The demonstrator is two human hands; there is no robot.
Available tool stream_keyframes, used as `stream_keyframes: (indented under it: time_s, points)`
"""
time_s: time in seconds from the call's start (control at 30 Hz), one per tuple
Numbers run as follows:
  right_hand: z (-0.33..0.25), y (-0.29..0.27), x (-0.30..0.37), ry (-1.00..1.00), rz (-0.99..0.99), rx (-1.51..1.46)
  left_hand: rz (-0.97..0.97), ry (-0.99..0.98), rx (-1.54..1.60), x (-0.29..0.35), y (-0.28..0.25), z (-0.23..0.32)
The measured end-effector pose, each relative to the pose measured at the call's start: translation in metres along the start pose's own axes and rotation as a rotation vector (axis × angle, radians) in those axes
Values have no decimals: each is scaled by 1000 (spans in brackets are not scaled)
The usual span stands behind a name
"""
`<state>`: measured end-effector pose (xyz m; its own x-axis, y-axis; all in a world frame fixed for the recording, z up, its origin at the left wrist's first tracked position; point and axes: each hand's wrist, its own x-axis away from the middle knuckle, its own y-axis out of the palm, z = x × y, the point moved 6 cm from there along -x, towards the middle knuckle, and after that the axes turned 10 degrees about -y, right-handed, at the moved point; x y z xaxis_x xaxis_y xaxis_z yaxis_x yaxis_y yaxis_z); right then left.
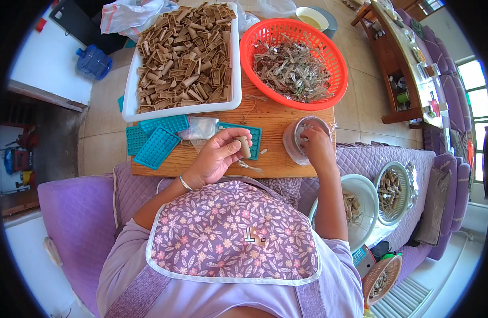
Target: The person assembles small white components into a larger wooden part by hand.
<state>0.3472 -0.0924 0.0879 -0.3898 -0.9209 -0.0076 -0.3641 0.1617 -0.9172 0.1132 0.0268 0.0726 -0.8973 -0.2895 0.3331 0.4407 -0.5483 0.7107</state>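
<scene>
A round red plastic basket (329, 55) of thin scraps sits beyond the right hand (314, 144); teal moulded trays (156, 147) lie left of the left hand (217, 155), a blue water jug (94, 61) farther off.

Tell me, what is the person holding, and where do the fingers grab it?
The left hand holds a small brown tube around its side. The right hand reaches into a small round container; anything it grips is hidden.

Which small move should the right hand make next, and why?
Probably lift the right hand out of the small round container and bring a piece to the brown tube, because the left hand holds that tube up, apart from the container.
</scene>
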Motion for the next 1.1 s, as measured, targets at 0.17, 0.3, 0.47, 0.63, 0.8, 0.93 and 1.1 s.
stream_keyframes:
  time_s: [0.17,0.3,0.47,0.63,0.8,0.93,1.1]
  points:
    - [15,24,-18,-53,-174,51,-26,-11,7,4,-7,-7]
    - [21,32,-21,-112,-160,105,-51,-36,22,4,-10,-12]
    - [15,5,-13,-104,-28,22,-46,-40,-10,3,-10,-14]
    - [-24,-29,8,-2,84,-210,-17,-70,20,1,-8,-18]
    - [-102,-13,22,-149,143,-607,-32,-39,-14,-3,-8,-21]
    - [-124,-5,19,-240,78,-580,0,-68,35,4,-2,-17]
    - [-132,-2,17,-378,81,-388,22,-27,-181,8,-5,-14]
